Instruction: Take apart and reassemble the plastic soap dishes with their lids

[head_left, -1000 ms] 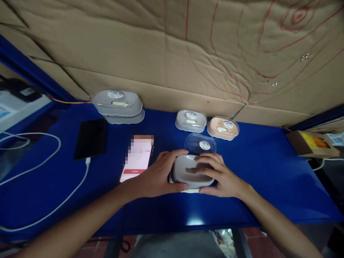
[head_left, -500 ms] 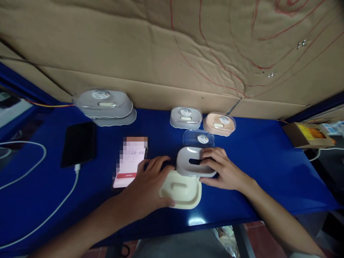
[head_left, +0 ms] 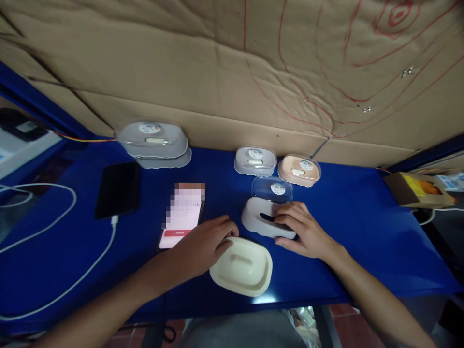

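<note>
The grey cover (head_left: 251, 218) is smooth and rounded, dark-slotted on top; just nearer the person, the cream tray (head_left: 250, 282) faces open side up. Both run long axis left to right — right ends slanting nearer. The right hand (head_left: 304, 232) has its fingers clamped on the cover's right end; the left hand (head_left: 208, 239) curls its fingers at the tray's far-left rim (gripping or merely touching, I cannot tell). Beneath: a glossy blue table (head_left: 362, 217); behind, a cardboard wall (head_left: 163, 63).
</note>
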`<state>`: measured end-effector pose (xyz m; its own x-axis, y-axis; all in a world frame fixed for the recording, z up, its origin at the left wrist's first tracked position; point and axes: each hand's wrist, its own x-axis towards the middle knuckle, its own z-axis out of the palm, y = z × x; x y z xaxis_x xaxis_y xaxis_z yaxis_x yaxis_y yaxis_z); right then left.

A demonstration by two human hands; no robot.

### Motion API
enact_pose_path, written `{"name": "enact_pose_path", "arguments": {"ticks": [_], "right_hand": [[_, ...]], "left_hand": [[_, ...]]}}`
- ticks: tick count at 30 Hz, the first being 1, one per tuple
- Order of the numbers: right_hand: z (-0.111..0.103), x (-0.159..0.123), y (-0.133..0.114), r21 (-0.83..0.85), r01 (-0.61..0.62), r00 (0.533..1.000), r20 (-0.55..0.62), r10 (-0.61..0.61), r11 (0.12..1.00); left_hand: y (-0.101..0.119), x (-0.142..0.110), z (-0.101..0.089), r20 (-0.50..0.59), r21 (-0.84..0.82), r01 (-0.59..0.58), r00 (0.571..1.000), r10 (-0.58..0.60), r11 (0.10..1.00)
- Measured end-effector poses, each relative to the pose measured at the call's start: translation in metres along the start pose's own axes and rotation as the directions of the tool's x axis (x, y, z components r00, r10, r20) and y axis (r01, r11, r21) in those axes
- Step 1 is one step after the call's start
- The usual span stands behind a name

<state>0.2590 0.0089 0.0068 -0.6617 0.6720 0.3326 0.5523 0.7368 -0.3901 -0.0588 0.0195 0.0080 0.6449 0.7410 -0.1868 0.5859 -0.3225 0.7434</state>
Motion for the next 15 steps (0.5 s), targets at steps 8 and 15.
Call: {"name": "enact_pose_path", "arguments": {"ticks": [8, 15], "right_hand": [[0.003, 0.001, -0.013, -0.147, 0.097, 0.989, -0.098, -0.112, 0.984], [0.010, 0.004, -0.024, -0.240, 0.115, 0.982, -0.119, -0.147, 0.964]], "left_hand": [[0.000, 0.014, -0.007, -0.293, -0.090, -0.002, 0.956, -0.025, 0.996], [0.004, 0.016, -0.006, -0.247, -0.640, 0.068, 0.925, -0.288, 0.766]]}}
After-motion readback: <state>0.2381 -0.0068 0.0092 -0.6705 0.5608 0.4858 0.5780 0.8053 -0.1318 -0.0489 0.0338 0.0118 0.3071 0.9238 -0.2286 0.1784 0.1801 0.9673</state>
